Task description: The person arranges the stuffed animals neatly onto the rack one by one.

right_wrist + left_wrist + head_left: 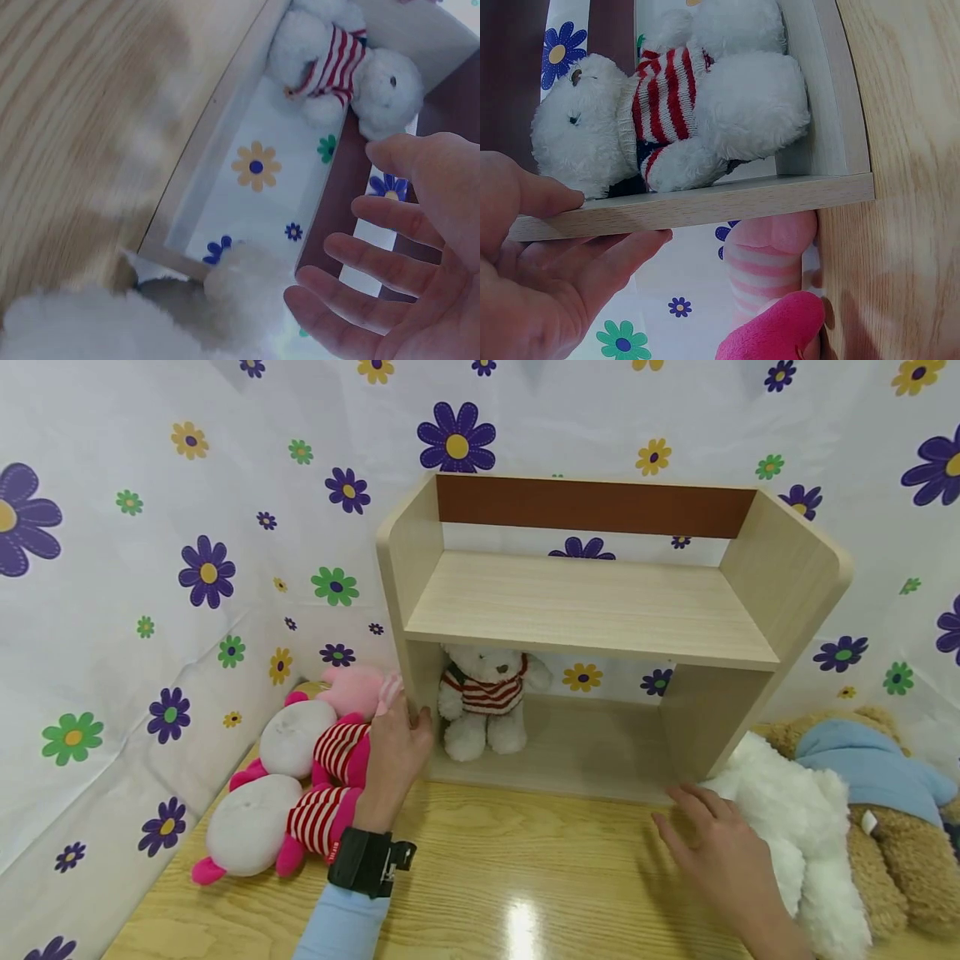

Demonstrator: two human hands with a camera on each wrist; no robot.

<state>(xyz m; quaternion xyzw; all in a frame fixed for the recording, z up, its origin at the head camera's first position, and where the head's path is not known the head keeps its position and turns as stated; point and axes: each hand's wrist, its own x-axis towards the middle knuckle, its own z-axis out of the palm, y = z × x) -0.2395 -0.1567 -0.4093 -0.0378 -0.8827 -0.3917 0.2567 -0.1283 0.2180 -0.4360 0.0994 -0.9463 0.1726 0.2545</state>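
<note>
A pale wooden two-tier shelf [592, 606] stands on the table. My left hand [395, 760] grips its left side panel, thumb on the inner side and fingers along the outside, as the left wrist view shows. A white teddy bear [491, 702] in a red-and-white striped sweater sits upright in the lower compartment, against that panel. My right hand [720, 860], fingers spread and holding nothing, is by the shelf's lower right front corner, beside a fluffy white plush toy [795, 835]. In the right wrist view the right hand's fingers [382, 262] overlap the shelf.
Left of the shelf lie pink-and-white plush toys [251, 827] with striped clothes, plus a light pink one [352, 691] behind. A brown teddy bear [885, 843] in a blue top lies at the far right. Flower-printed cloth [247, 468] hangs behind the wooden table [525, 860].
</note>
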